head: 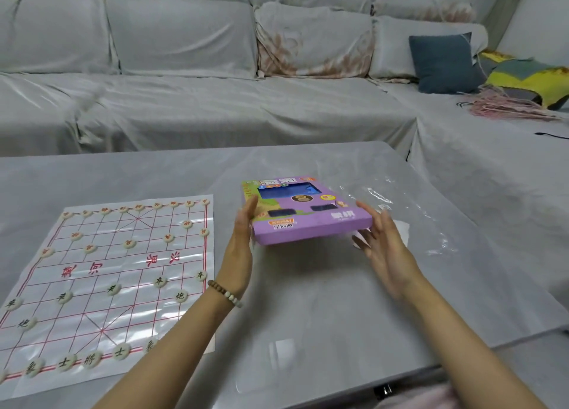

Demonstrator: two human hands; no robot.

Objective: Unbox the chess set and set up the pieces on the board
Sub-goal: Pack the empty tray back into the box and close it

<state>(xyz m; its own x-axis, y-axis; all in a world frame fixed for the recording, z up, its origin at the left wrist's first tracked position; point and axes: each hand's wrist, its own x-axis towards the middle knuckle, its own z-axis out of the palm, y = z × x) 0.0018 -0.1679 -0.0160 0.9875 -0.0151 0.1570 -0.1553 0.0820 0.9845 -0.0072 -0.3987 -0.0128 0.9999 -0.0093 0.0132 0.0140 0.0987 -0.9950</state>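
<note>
Grey table (pixel 308 301), near its middle: left hand (pixel 243 233) and right hand (pixel 385 242), fingers straight, press the purple box (pixel 308 227) between them, seemingly lifted clear. Plastic wrap (pixel 415 199) lies toward the right edge. By the left edge, the board (pixel 123 298) already carries most pieces (pixel 160 282); setup looks nearly done.

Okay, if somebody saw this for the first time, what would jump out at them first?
The bright purple box at mid-table, held between the left hand and right hand with flat fingers. Left of it lies the red-lined chess board, its round pieces already set out. Behind the table, a sofa draped in grey cloth fills the background.
</note>
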